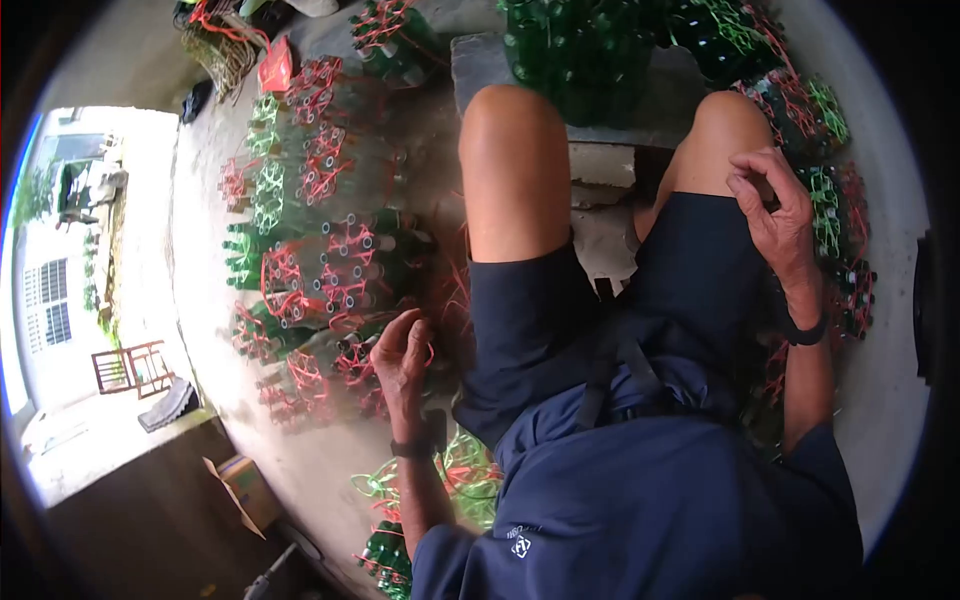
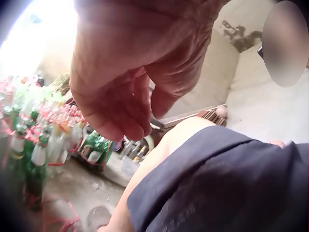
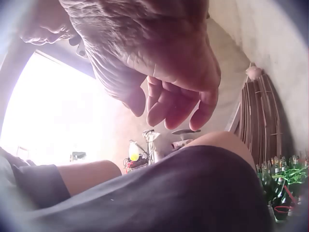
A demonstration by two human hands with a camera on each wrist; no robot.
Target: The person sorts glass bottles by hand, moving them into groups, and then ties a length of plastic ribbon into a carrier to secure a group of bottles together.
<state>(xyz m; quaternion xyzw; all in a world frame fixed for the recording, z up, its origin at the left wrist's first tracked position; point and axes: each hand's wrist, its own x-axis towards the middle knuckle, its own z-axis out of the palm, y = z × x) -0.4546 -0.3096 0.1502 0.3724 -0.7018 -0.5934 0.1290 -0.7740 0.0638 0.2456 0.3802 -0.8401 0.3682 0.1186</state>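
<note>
My left hand hangs to the left of the left thigh, its fingers loosely bent with nothing between them. Below it in the head view are bundles of glass bottles tied with red string. The left wrist view shows the same hand from the palm side, thumb and fingers bare. Over the right thigh hovers my right hand, fingers relaxed and curving inward near the knee. Seen from its wrist, the right hand also holds nothing. Green bottles tied with string stand beyond it on the right.
A mass of green bottles stands on a grey slab ahead of the knees. Green and red string lies at the lower left. A cardboard box sits near the dark ledge, and brown slats lean on the wall.
</note>
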